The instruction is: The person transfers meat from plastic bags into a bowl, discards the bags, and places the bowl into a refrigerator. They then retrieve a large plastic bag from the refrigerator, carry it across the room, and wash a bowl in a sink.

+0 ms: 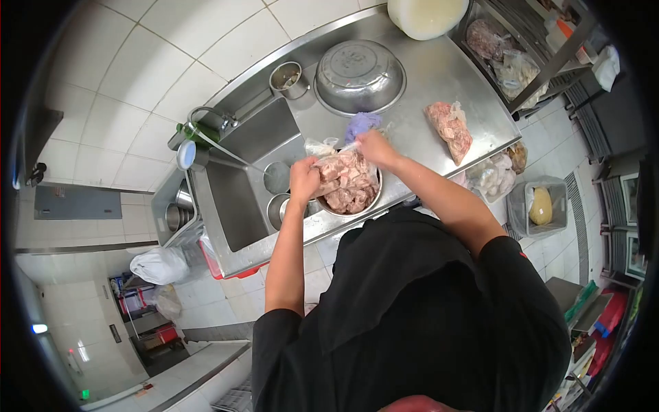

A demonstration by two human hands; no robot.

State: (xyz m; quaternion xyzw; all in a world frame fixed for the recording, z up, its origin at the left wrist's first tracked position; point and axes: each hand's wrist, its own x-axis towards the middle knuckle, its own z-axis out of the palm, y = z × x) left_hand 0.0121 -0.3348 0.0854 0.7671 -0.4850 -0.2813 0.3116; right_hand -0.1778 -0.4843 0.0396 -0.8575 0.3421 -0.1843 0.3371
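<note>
A clear plastic bag of raw meat point(335, 168) lies over a round metal bowl point(379, 194) at the counter's front edge, beside the sink. Pale pink meat pieces point(352, 197) fill the bowl. My left hand point(304, 180) is closed on the bag's left side. At its upper right, my right hand point(375, 149) is closed too, pinching the plastic near the bag's mouth. Just beyond that hand sits a crumpled purple bag or cloth point(362, 125). Another plastic bag of meat point(449, 130) lies on the counter to the right.
To the left is a steel sink point(237, 199) with a tap point(228, 121) and metal pots point(276, 177). An upturned metal basin point(360, 74) and a metal canister point(289, 81) stand behind. A shelf rack point(542, 75) and a grey bin point(549, 223) are at the right.
</note>
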